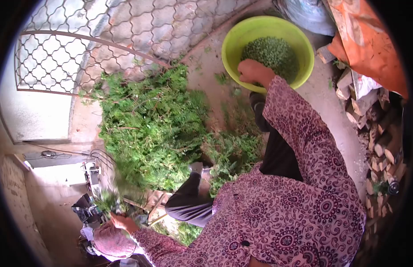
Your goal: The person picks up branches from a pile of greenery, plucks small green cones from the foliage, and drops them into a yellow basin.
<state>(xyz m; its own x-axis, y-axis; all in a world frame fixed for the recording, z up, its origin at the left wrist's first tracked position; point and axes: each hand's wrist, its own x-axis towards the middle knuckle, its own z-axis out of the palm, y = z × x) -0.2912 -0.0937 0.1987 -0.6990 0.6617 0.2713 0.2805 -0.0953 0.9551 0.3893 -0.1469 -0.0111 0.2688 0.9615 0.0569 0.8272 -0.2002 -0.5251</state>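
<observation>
My right hand (255, 72) is closed at the near left rim of a yellow-green basin (307, 66); whatever its fingers hold is hidden. Small green pods or buds (269, 52) lie in the basin. Far to the lower left, my left hand (123, 222) is closed around a leafy green sprig (106, 201), which is blurred. Between my hands a big heap of cut leafy branches (157, 129) spreads over the floor, with a smaller leafy pile (231, 153) beside my legs.
A metal lattice grille (50, 62) stands at the upper left. Stacked firewood (378, 147) lines the right side, below an orange sheet (371, 40). A whitish sack (309, 15) sits behind the basin. Near my left hand is a round pink patterned cloth thing (112, 241).
</observation>
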